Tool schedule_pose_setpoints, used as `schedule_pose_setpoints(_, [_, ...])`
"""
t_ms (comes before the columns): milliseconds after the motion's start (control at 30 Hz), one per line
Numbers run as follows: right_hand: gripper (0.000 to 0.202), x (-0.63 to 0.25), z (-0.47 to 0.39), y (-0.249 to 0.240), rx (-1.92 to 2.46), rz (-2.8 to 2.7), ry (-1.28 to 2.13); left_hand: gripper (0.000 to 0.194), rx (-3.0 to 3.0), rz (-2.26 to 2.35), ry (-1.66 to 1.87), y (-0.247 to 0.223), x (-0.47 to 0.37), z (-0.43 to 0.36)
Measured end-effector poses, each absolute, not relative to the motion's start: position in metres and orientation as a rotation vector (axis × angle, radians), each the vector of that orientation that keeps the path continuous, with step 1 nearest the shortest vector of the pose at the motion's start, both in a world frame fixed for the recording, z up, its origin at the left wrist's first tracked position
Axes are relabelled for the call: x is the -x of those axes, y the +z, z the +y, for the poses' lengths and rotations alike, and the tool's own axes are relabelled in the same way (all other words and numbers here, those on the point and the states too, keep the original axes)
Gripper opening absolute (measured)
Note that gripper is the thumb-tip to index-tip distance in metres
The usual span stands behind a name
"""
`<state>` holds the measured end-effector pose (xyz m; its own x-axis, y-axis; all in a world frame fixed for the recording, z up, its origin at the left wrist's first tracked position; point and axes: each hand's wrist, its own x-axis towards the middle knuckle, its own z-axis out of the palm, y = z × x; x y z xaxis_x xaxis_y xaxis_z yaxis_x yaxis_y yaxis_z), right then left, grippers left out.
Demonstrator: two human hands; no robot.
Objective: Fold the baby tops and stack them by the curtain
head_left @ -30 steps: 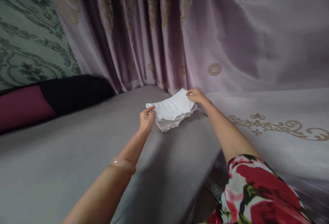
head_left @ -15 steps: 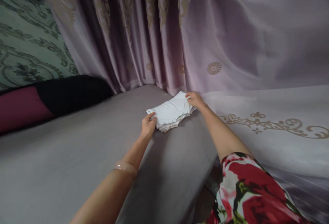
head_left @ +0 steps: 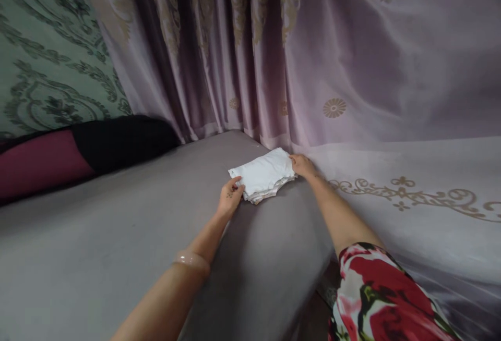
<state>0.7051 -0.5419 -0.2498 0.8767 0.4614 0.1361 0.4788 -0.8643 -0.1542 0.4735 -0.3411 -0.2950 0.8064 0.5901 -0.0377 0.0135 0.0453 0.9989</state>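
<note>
A small stack of folded white cloths [head_left: 266, 173] lies on the grey bed surface [head_left: 156, 216], close to its far corner. My left hand [head_left: 231, 195] grips the near left edge of the stack, thumb on top and fingers at the side. At the right end, my right hand [head_left: 302, 165] pinches the stack's edge, its fingertips partly hidden by the cloth. Several layers show along the front edge of the stack.
Pink-purple curtains [head_left: 332, 44] with gold patterns hang behind the bed and down its right side. A black and maroon padded item [head_left: 121, 145] lies along the back left, against green patterned wallpaper [head_left: 47, 70].
The view has shifted slightly, so everything sits a little further right. My right hand has moved slightly down the right end of the stack; both hands stay on the cloths.
</note>
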Motion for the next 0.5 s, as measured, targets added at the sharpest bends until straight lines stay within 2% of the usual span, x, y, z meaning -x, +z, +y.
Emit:
schedule_pose_setpoints(267, [0.043, -0.698, -0.537, -0.236, 2.942, -0.662, -0.078, 0.049, -1.482, 0.378, 0.351, -0.291, -0.443, -0.334])
schedule_pose_setpoints(400, [0.045, -0.674, -0.521, -0.228, 2.952, -0.679, -0.237, 0.043, -1.552, 0.388, 0.280, -0.287, -0.405, -0.314])
schedule_pose_setpoints(500, [0.045, -0.642, -0.496, -0.229, 2.858, -0.892, -0.389, 0.037, -1.626, 0.380, 0.240, -0.282, -0.369, -0.293])
